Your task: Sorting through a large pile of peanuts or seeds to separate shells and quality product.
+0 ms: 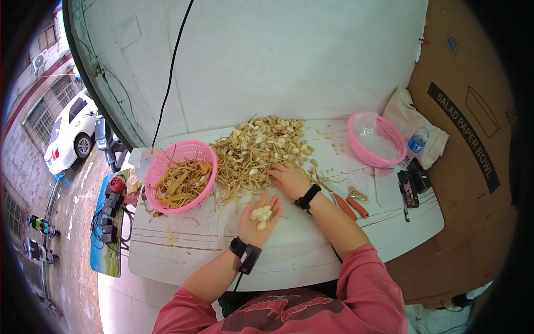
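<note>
My left hand (259, 227) lies palm up over the front of the table, its fingers spread. Several peeled, pale garlic-like cloves (261, 215) rest in that palm. Further up, my right hand (288, 179) reaches palm down to the near edge of a large pile (254, 146) of tan cloves and dry, stringy roots. Its fingertips touch the pile; whether they pinch anything is hidden. Left of the pile, a pink perforated basket (211, 183) holds dry stalks and roots. An orange-handled knife (344, 206) lies beside my right forearm.
A second pink basket (358, 149) lined with clear plastic stands at the back right, beside a plastic bottle (418, 140) and a cloth bag (434, 146). Black devices (409, 188) lie at the right. A cardboard sheet (459, 167) borders that side. A black cable (171, 75) hangs behind the left basket.
</note>
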`<state>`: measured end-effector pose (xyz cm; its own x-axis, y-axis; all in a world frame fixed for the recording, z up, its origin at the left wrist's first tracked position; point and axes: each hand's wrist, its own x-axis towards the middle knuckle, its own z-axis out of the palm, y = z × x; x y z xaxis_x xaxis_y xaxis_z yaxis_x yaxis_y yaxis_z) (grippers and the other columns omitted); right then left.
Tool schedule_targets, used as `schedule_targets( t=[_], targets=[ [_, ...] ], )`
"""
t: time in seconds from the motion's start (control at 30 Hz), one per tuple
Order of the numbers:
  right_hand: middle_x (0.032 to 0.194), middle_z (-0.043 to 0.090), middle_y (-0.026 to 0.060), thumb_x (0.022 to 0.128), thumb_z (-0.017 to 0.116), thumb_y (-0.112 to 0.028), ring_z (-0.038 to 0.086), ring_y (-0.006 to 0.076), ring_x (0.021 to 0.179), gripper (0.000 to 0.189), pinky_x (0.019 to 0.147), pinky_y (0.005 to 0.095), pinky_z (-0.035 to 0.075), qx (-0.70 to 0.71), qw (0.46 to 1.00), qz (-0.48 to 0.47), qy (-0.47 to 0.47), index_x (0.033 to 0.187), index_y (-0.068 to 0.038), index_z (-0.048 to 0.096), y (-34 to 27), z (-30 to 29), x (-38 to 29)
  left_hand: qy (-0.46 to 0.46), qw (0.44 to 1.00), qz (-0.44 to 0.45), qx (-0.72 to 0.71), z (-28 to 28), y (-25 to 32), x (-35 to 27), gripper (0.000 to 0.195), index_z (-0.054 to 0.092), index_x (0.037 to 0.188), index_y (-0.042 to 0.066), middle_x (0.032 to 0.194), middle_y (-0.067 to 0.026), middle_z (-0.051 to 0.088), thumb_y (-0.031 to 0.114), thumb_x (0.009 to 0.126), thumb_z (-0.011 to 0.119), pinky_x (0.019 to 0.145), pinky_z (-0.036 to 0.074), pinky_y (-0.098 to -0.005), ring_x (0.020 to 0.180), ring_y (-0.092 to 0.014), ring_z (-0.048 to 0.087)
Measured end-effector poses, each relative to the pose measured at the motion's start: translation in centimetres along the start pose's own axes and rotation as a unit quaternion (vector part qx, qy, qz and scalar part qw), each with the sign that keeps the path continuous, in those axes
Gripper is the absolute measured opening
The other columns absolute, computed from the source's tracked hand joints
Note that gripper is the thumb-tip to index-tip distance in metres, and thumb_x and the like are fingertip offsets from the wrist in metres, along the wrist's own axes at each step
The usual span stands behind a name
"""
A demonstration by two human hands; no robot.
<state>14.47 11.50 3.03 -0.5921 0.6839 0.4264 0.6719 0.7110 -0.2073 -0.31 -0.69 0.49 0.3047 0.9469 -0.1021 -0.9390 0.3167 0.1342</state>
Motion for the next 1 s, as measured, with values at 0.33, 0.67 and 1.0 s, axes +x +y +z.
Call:
schedule_targets(
  t=[0.33,0.67,1.0],
  targets=[
    [0.104,0.052,0.0073,0.076,0.060,-0.007,0.051,0.0264,0.101,0.031,0.082,0.0370,0.045,0.028,0.999,0.044,-0.016,0.106,-0.011,0.059,-0.1,-0.1,0.2,-0.004,1.000,0.001,0.000,-0.1,0.0,0.0,0.047,0.036,0.136,0.006,0.138,-0.0182,0.036,0.031,0.096,0.028,0.106,0.033,-0.0420,0.127,-0.030,0.036],
    [0.094,0.060,0.0101,0.080,0.062,-0.014,0.056,0.0260,0.083,0.010,0.069,0.0341,0.045,0.121,0.981,0.154,-0.013,0.088,-0.011,0.065,-1.9,-4.7,1.8,-0.008,1.000,0.002,-0.012,0.0,0.1,0.0,0.047,0.037,0.135,0.005,0.138,-0.0184,0.035,0.030,0.096,0.030,0.106,0.032,-0.0420,0.128,-0.030,0.036],
    [0.088,0.058,0.0080,0.088,0.056,-0.033,0.054,0.0206,0.081,0.034,0.071,0.0311,0.042,0.646,0.749,-0.130,0.076,0.096,0.000,0.064,-11.9,-19.2,-4.6,-0.014,1.000,-0.015,-0.021,0.1,-0.2,-0.1,0.047,0.036,0.134,0.005,0.135,-0.0196,0.037,0.033,0.096,0.028,0.105,0.033,-0.0439,0.125,-0.032,0.038]
  ],
)
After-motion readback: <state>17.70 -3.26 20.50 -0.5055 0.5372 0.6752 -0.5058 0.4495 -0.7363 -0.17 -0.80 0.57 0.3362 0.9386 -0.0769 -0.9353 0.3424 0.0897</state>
